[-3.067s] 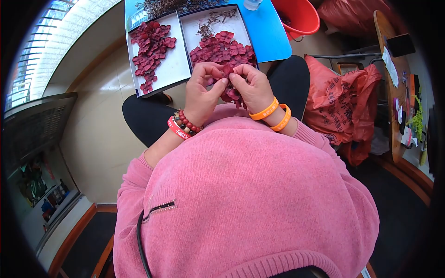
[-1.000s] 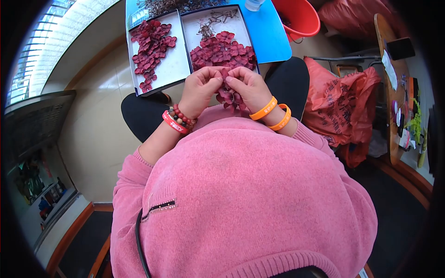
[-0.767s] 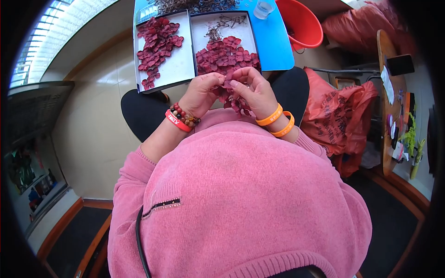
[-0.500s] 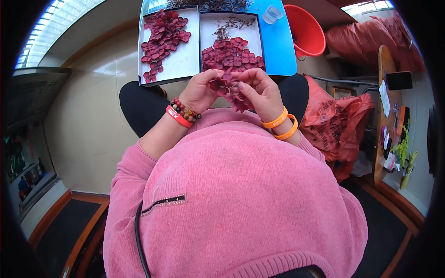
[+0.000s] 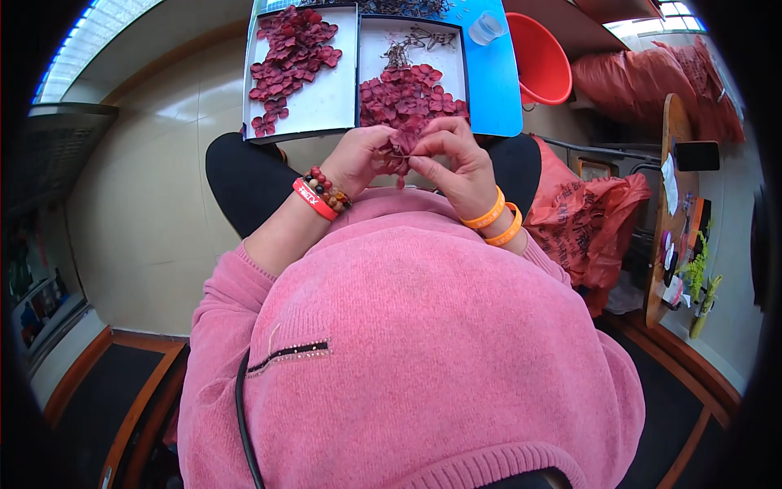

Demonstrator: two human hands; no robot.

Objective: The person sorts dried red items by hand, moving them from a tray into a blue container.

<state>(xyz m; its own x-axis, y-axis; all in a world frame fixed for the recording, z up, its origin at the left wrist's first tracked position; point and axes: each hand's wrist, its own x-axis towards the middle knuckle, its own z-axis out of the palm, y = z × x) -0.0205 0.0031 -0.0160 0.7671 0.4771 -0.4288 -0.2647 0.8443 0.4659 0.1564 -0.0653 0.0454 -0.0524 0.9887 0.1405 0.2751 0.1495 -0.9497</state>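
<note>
My left hand [image 5: 364, 159] is closed around a small bunch of dark red flowers [image 5: 401, 145], held in front of my body just below the boxes. With thumb and forefinger together, my right hand [image 5: 458, 160] pinches a thin stem [image 5: 405, 156] of that bunch. Beyond my hands lies a shallow white box [image 5: 407, 49] with a heap of loose dark red flowers [image 5: 407, 98] at its near end and brown stems [image 5: 399, 53] behind them. Another shallow white box [image 5: 326, 94] on the left holds a trail of similar flowers [image 5: 289, 61].
Both boxes stand on a blue table [image 5: 493, 90], with a clear plastic cup [image 5: 486, 28] on its right side. A red bucket [image 5: 542, 61] stands beyond the right edge. Red plastic bags [image 5: 586, 216] lie to my right, near a wooden table [image 5: 674, 130] with a phone [image 5: 698, 156].
The bunch has turned and gathered closer into my left hand. My right hand's fingers have shifted to pinch the stem. The view has moved slightly.
</note>
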